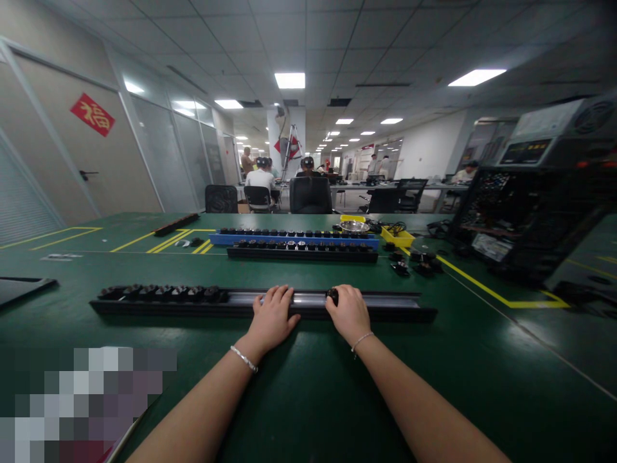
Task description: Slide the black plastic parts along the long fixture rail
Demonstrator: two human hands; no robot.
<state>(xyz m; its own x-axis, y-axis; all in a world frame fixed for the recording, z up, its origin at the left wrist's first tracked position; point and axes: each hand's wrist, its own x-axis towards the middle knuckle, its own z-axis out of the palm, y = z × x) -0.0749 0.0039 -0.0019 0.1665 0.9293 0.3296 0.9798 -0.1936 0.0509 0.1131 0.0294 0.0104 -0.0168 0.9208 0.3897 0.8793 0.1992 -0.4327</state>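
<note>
A long black channel (168, 308) with a pale inner strip lies crosswise on the green table in front of me. Several black round parts (178, 292) sit in a row in its left portion. My left hand (274, 314) rests over the middle of the channel, gripping it with fingers across the top and thumb at the near side. To the right, my right hand (351, 312) is closed on a small black part (332, 295), held at the channel. The fingers hide most of that part.
Behind lie a blue channel (219, 239) and another black channel (303, 255), both lined with parts. Loose black parts (400, 267) and a yellow bin (398, 238) are at right, near a black equipment case (511, 218). A dark strip (176, 224) lies far left. People sit beyond.
</note>
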